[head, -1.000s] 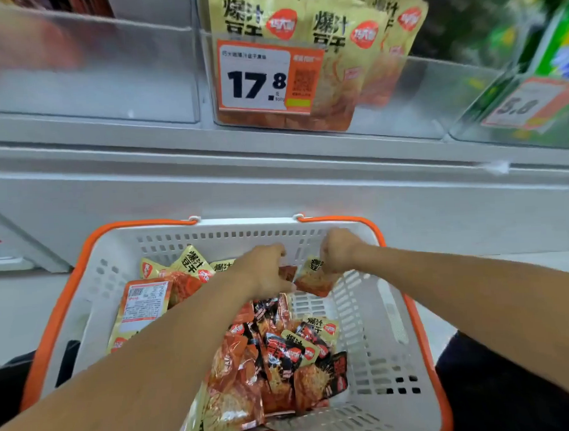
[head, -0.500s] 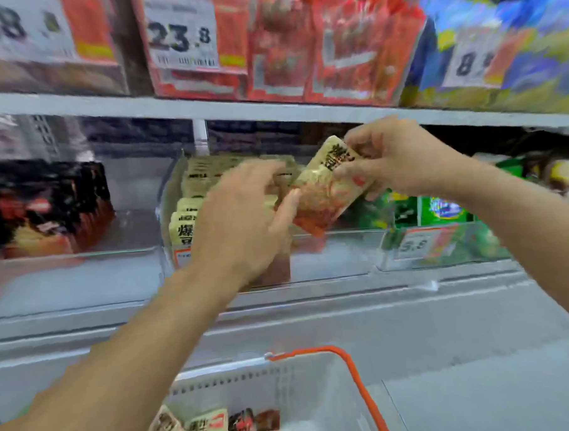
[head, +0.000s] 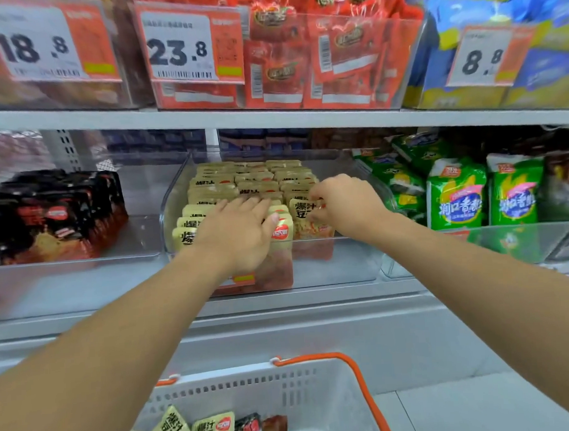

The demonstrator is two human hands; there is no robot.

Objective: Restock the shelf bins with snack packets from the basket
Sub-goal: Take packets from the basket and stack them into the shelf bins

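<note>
A clear shelf bin [head: 341, 268] in the middle of the lower shelf holds rows of yellow snack packets [head: 258, 177]. My right hand [head: 348, 202] pinches one yellow packet [head: 304, 219] at its top edge, standing at the front of the right row. My left hand [head: 241, 230] lies flat with straight fingers on the tops of the front packets in the left and middle rows. The white basket [head: 304, 397] with an orange handle sits below, with several yellow and black packets [head: 211, 430] in it.
A bin of black packets [head: 51, 215] stands to the left, green bags [head: 455, 195] to the right. The upper shelf carries red packets [head: 302, 61] and price tags 18.8, 23.8 and 8.8. A grey ledge [head: 281, 326] runs between shelf and basket.
Both hands rose from the basket to the shelf bin. The right hand carried a yellow packet up and set it down into the right row; the left hand now presses the front packets.
</note>
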